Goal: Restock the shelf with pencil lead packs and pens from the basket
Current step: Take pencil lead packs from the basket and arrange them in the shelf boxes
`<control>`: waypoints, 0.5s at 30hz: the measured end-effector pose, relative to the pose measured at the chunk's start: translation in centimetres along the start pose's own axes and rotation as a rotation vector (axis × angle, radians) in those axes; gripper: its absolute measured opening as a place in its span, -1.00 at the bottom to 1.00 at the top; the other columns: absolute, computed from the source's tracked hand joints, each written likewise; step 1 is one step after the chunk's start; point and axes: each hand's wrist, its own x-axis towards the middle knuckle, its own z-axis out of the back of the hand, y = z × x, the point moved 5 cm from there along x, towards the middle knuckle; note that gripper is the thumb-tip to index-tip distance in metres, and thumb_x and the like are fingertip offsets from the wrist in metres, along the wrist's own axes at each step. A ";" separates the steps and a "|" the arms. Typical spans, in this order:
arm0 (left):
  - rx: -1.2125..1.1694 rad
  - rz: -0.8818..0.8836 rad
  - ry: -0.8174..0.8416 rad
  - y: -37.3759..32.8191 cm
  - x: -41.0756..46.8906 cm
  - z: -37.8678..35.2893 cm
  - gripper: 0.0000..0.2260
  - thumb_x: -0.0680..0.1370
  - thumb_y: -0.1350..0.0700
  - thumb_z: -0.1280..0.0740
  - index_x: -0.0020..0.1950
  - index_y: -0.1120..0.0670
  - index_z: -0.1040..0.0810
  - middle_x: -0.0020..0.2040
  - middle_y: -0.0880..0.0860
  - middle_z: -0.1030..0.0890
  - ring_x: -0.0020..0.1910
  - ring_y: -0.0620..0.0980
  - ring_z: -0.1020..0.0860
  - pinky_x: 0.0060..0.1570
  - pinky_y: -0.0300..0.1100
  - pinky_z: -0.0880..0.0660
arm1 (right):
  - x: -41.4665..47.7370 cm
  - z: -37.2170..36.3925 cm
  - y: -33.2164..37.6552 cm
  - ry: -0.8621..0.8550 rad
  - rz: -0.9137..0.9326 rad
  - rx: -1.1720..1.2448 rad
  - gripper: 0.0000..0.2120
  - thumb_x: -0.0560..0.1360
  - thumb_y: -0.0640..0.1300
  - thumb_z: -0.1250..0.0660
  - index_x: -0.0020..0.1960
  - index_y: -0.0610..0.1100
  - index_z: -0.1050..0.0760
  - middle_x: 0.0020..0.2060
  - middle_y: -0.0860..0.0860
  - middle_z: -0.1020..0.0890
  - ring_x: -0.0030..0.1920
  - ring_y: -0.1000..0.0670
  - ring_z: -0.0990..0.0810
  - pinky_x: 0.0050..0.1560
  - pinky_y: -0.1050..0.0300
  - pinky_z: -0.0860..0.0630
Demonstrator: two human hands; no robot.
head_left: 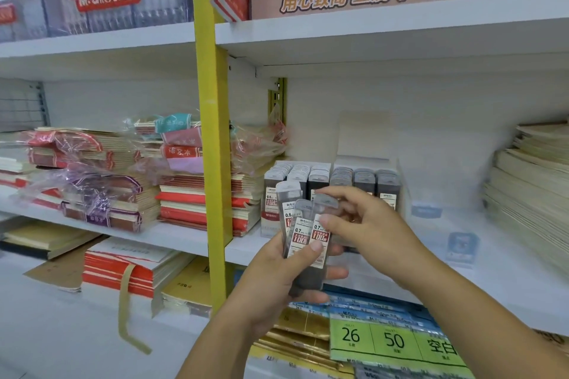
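My left hand [277, 274] grips a fan of several pencil lead packs [303, 234], dark slim cases with white and red "0.7" labels, held upright in front of the middle shelf. My right hand [366, 218] pinches the top of the rightmost held pack [323, 232] between thumb and fingers. Just behind the hands, rows of matching lead packs [332, 178] stand in a clear display box on the white shelf [492, 258]. No basket or pens are in view.
Stacks of wrapped notebooks [101, 191] fill the shelf left of the yellow upright post [212, 132]. More notebook piles [529, 194] sit at the right. Packets with green "26" and "50" labels [394, 338] lie on the lower shelf beneath my hands.
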 end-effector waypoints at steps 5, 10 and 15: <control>-0.029 0.030 -0.066 0.5 0.4 0.3 -0.66 0.60 -0.10 -0.29 0.33 -0.03 -0.43 0.15 0.09 -0.71 0.01 0.07 -0.71 -0.36 -0.20 -0.61 | -0.2 5.0 0.9 -0.388 0.108 0.037 -0.76 0.51 -0.10 -0.38 0.00 0.25 -0.47 -0.08 0.15 -0.68 -0.13 0.20 -0.65 -0.28 0.32 -0.54; 0.034 0.029 -0.096 1.0 0.8 1.2 -0.80 0.69 0.06 -0.20 0.32 -0.03 -0.40 0.08 0.10 -0.73 -0.17 0.01 -0.69 -0.46 -0.21 -0.53 | -0.2 8.5 1.9 -0.527 0.305 -0.123 -0.67 0.51 -0.17 -0.39 -0.03 0.28 -0.40 -0.13 0.21 -0.66 -0.16 0.21 -0.62 -0.21 0.40 -0.51; 0.087 0.000 -0.102 1.1 1.1 1.2 -0.78 0.68 -0.01 -0.21 0.33 -0.09 -0.41 0.09 0.04 -0.73 -0.04 0.08 -0.73 -0.30 -0.17 -0.61 | 0.8 7.9 0.1 -0.422 0.221 -0.346 -0.69 0.48 -0.18 -0.42 -0.07 0.23 -0.43 -0.19 0.19 -0.63 -0.17 0.28 -0.57 -0.21 0.49 -0.45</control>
